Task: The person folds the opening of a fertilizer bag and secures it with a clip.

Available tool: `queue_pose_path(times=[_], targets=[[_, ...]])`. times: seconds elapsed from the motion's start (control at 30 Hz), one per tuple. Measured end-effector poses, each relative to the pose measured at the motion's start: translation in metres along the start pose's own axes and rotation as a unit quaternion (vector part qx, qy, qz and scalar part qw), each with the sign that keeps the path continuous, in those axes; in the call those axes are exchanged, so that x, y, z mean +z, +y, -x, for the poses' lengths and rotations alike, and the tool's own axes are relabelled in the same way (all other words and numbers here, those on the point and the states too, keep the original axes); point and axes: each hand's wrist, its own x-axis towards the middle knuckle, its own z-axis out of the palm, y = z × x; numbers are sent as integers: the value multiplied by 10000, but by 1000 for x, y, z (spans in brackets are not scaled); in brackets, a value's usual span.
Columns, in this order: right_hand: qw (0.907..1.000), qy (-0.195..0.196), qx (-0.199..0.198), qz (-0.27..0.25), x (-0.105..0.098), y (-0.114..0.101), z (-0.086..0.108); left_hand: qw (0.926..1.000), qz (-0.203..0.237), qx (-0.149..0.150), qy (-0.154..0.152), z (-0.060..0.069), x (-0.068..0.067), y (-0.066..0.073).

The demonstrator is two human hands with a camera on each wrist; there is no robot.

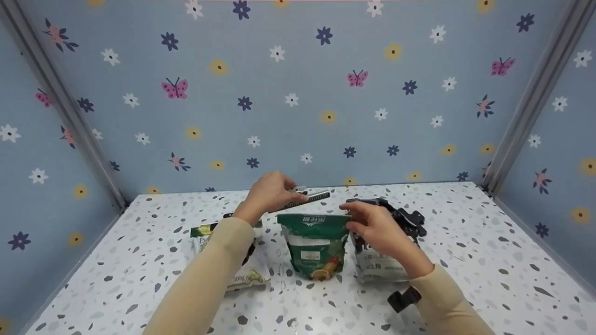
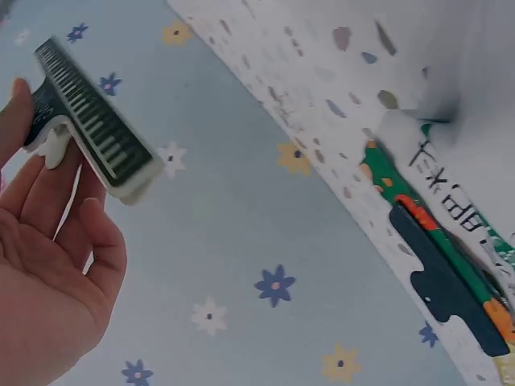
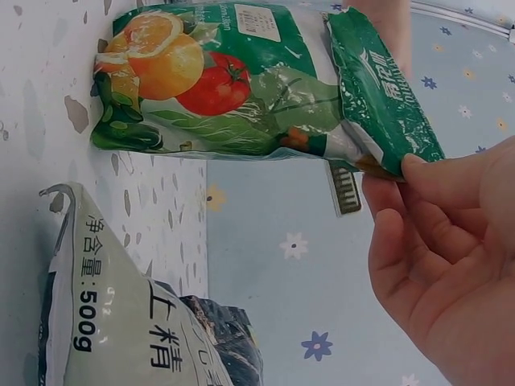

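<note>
My left hand (image 1: 274, 194) pinches a bag clip (image 2: 98, 121) above the table, behind the green bag. The clip is long, dark and white, with a ridged face. The clip's end (image 3: 346, 191) shows beyond the bag in the right wrist view. My right hand (image 1: 375, 228) pinches the top right corner of the green bag (image 1: 316, 246) between thumb and fingers. That bag stands upright in the middle, printed with fruit and vegetables, and its top edge is folded over toward me.
Left of it lies a white and green bag (image 1: 251, 279), partly hidden by my left arm; a dark clip (image 2: 455, 285) is on its top. At right stands a grey-white bag (image 1: 379, 267). Black plastic pieces (image 1: 412, 221) lie behind that. Patterned walls (image 1: 298, 116) enclose the table.
</note>
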Motion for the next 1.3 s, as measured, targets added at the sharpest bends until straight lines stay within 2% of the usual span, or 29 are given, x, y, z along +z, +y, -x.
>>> queue_pose_path(times=[0.1,0.27,0.47,0.57,0.7,0.77,0.9,1.1,1.3], targets=[[10000,49,11,-27,0,0,-1,9998,-151,72,-137,6,-6,8],[9998,74,54,-203,1,1,-2,9989,-288,311,-201,15,-14,20],[9997,63,105,-230,2,1,-2,9988,-211,453,9,27,-22,39],[9996,87,114,-263,2,1,-2,9962,-447,747,28,33,-25,53],[9996,123,134,-201,2,2,-2,9872,-993,1245,-11,38,-25,65],[9997,124,144,-140,2,1,-2,9846,-1148,1317,11,39,-24,66],[9998,80,121,-118,2,2,-2,9845,-1205,1276,-43,38,-19,61],[9997,58,84,-226,1,2,-3,9857,-1083,1274,-202,35,-13,55],[9987,-60,326,-393,-1,4,-3,9864,-917,1295,-425,35,-4,50]])
